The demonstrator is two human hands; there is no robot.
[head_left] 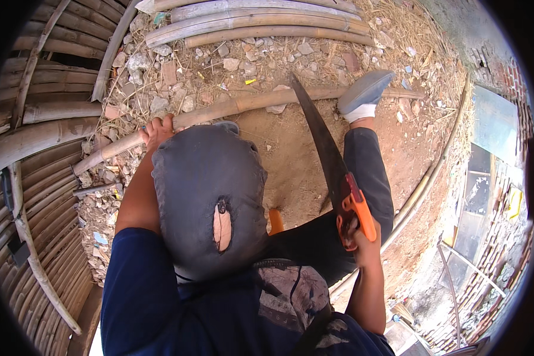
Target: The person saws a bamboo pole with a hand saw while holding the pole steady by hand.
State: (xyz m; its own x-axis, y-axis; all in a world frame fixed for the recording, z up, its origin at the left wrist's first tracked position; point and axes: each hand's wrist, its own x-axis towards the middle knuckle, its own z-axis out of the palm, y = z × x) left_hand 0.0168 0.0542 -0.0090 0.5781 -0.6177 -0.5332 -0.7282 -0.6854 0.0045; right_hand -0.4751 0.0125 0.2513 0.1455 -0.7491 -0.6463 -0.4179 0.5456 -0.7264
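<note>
A long bamboo pole (243, 104) lies across the ground in front of me, slanting up from left to right. My left hand (158, 132) grips it near its left part, just beyond my bent left knee. My right hand (362, 234) is closed around the orange handle of a handsaw (321, 133). The saw's dark blade points up and away, its tip near the pole's far edge. Whether the teeth touch the bamboo I cannot tell. My right foot, in a grey shoe (366, 94), rests on the pole to the right of the blade.
Several bamboo poles (255, 22) lie at the far side, beyond broken bricks and stones (169, 72). A bamboo slat structure (41, 202) stands at the left. Along the right, another long pole (436, 172) lies near a brick wall (498, 279) and grey panels (495, 127).
</note>
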